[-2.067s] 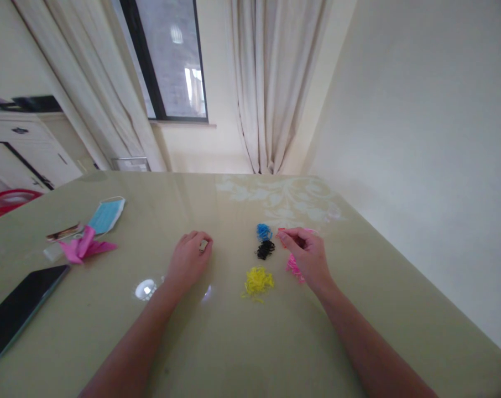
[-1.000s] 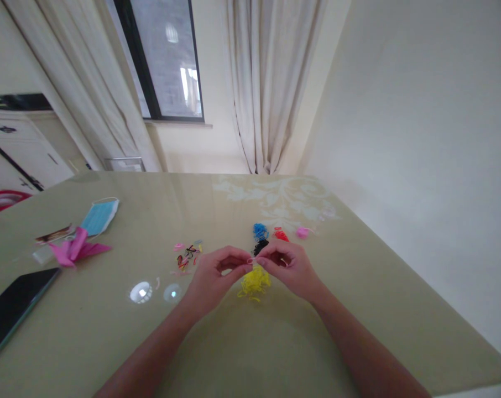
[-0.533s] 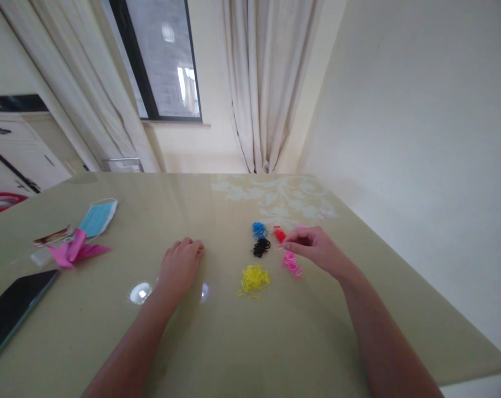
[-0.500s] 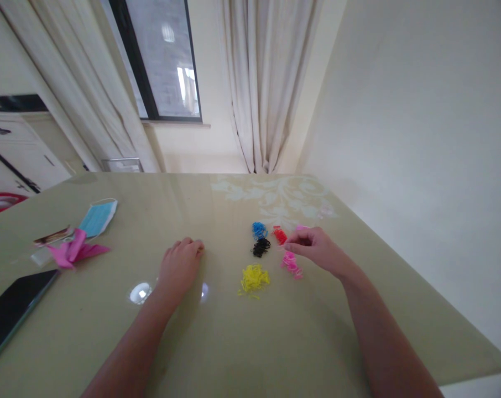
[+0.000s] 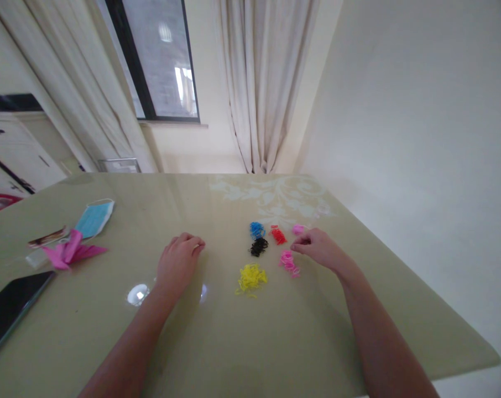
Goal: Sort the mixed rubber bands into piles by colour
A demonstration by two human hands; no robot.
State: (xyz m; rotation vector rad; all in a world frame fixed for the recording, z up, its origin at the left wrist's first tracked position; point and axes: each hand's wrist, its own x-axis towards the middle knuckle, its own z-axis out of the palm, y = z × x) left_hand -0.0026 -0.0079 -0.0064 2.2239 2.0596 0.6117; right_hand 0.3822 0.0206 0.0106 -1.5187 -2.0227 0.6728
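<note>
My right hand is closed in a pinch just above the table. Its fingertips are between a near pile of pink rubber bands and a smaller pink pile behind it. Whatever the pinch holds, if anything, is too small to make out. To its left are heaps of red bands, blue bands, black bands and yellow bands. My left hand rests on the table left of these heaps, fingers curled and thumb against the index finger; its fingertips are partly hidden.
On the left of the glossy table lie a phone, a folded pink paper shape, a blue face mask and a brown strip. A wall runs along the right side. Curtains hang beyond the far edge.
My right hand has shifted slightly right, away from the red bands, leaving more of the far pink pile in sight. My left hand stays put on the table. The view has turned a little.
</note>
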